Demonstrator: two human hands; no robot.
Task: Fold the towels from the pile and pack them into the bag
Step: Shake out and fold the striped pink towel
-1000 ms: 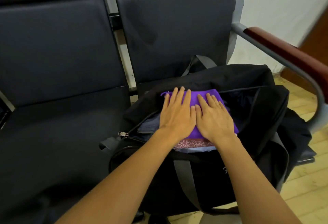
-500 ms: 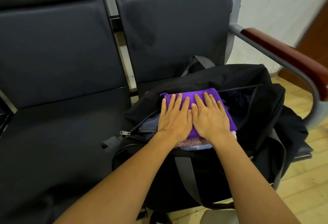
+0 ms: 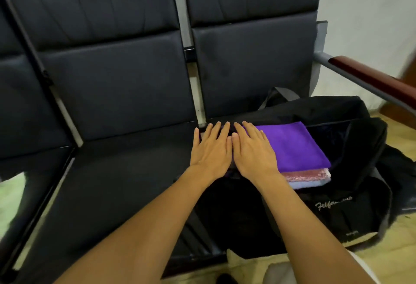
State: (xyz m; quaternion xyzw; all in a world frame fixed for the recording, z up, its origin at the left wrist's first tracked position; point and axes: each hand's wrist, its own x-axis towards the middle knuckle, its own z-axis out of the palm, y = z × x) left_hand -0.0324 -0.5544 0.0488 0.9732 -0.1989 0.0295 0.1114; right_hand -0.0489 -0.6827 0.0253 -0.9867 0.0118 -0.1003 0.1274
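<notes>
The folded purple towel point(image 3: 290, 146) lies on top of a stack inside the open mouth of the black bag point(image 3: 351, 207), with a pinkish patterned towel point(image 3: 304, 174) and a pale blue towel point(image 3: 308, 183) showing only as thin edges beneath its near side. How far the stack goes down cannot be seen, since the bag's dark interior swallows it. The bag sits on the right-hand seat point(image 3: 254, 67) of a row of dark padded chairs, sagging over the seat's front edge; a script logo on its front panel is too blurred to read, and a grey strap point(image 3: 279, 94) is half hidden behind its far rim. Both hands lie flat and open, fingers spread, side by side with thumbs almost touching. The right hand point(image 3: 253, 151) rests on the towel's left portion, covering that corner. The left hand point(image 3: 211, 150) lies just beyond the towel's left edge, over the bag's left end; what it presses on is hidden beneath the palm. A wood-topped armrest point(image 3: 369, 76) runs out of view at right, and something green point(image 3: 11, 196) at the left edge is cut off and blurred.
</notes>
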